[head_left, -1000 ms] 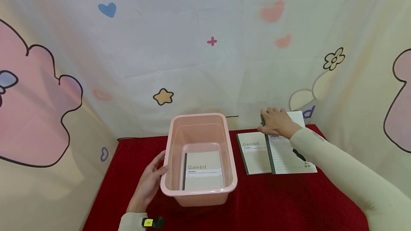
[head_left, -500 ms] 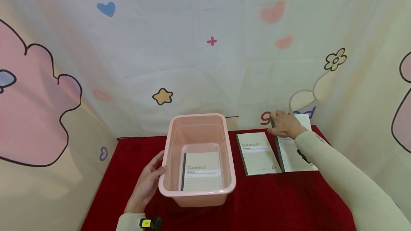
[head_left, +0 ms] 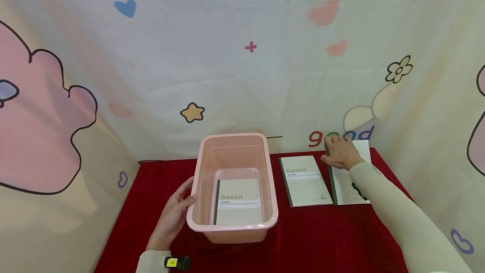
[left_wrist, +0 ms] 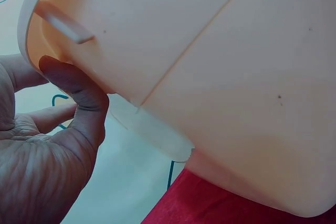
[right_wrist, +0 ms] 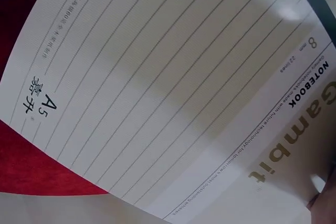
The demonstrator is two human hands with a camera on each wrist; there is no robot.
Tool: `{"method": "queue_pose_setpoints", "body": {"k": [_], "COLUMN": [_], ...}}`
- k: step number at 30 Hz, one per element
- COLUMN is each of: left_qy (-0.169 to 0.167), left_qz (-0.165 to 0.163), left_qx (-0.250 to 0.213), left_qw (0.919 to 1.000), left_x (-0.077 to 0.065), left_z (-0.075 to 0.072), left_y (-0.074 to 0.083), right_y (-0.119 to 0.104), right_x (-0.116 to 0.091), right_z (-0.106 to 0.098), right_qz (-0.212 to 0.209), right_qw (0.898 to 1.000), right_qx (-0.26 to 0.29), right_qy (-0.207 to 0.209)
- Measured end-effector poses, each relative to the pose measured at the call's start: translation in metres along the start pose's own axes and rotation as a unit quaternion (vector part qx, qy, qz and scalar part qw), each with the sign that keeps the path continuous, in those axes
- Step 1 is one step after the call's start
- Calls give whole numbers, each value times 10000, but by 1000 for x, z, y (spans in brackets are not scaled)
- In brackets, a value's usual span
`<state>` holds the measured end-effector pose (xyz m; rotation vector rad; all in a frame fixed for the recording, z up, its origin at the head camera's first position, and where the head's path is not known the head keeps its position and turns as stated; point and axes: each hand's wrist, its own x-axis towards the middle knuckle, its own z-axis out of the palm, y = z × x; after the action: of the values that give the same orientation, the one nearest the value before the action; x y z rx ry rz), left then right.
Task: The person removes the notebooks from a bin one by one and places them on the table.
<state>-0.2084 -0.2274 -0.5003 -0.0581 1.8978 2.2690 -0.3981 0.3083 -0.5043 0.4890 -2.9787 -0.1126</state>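
My left hand [head_left: 170, 216] holds the left rim of a pink plastic basin [head_left: 235, 227], its thumb bent against the wall in the left wrist view. Flat inside the basin lies a "Gambit" notebook [head_left: 238, 205] with a dark spine. To the right of the basin, a second notebook [head_left: 305, 184] lies on the red cloth. My right hand [head_left: 344, 153] grips the upper part of a third notebook [head_left: 350, 188] near its dark spine and covers much of its top. In the right wrist view, the cover's ruled lines [right_wrist: 173, 77] and lettering fill most of the picture.
A red cloth [head_left: 310, 239] covers the table, and a printed pale curtain [head_left: 242, 83] hangs close behind and at both sides. A thin dark cord [head_left: 155, 161] runs along the back left edge.
My right hand has moved right and lower with its notebook, off the second notebook, whose cover now shows fully. The left hand and basin stay nearly where they were.
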Motion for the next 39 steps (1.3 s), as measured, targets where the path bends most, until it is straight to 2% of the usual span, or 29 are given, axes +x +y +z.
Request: {"method": "queue_pose_setpoints", "body": {"k": [4, 11, 17, 24, 32, 39], "left_qy": [29, 62, 93, 107, 110, 5], "left_qz": [28, 2, -44, 27, 35, 140], "left_qx": [41, 130, 134, 131, 63, 98], "left_qw": [10000, 9999, 9999, 9999, 9999, 9999], "left_x": [-2, -2, -1, 0, 0, 0], "left_z": [0, 1, 2, -2, 0, -2], "left_y": [1, -1, -3, 0, -2, -2], "right_y": [2, 2, 5, -3, -7, -17], "right_x": [0, 1, 3, 7, -2, -7], "right_z": [3, 9, 20, 25, 18, -3], "right_qz": [-7, -5, 93, 323, 271, 307], "right_qw": [9999, 10000, 9994, 9986, 9977, 9973], "right_qx": [-21, -67, -316, 214, 400, 616], "right_qy": [125, 16, -102, -361, -473, -266]}}
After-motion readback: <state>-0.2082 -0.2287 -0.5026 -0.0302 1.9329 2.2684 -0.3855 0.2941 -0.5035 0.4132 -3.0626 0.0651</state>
